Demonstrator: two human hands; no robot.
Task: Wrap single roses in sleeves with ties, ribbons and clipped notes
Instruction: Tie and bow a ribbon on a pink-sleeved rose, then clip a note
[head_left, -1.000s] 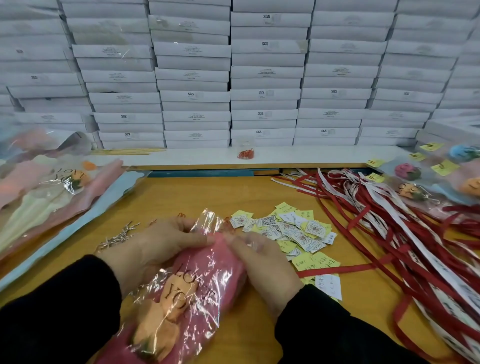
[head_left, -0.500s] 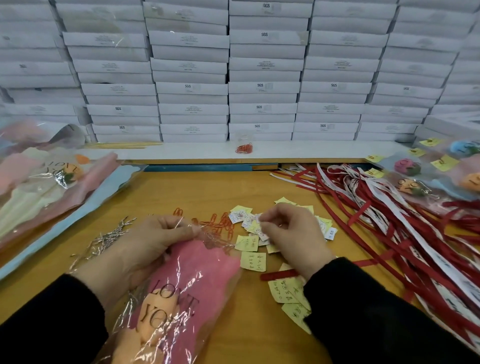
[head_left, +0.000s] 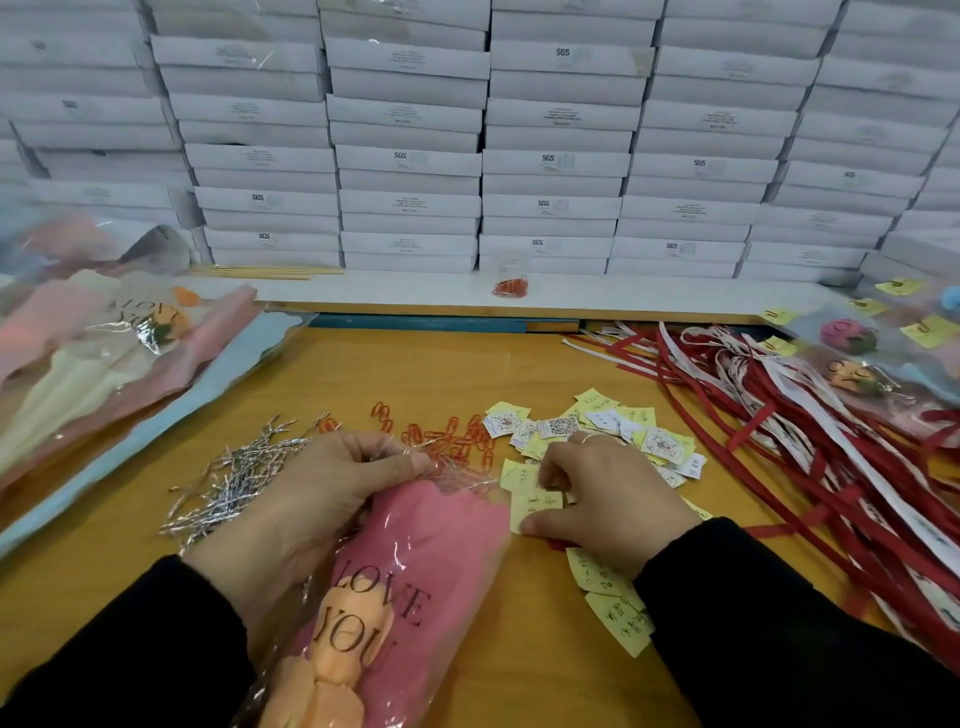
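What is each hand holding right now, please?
Left hand: grips the pink rose sleeve.
Right hand: fingers curled on the yellow notes; grip unclear.

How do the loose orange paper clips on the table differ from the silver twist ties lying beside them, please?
The orange paper clips are bright, smooth looped wire; the silver twist ties are straight, glittery foil strips. The clips lie scattered just beyond the left hand, the ties in a denser tangle to its left. Both sit loose on the wooden table.
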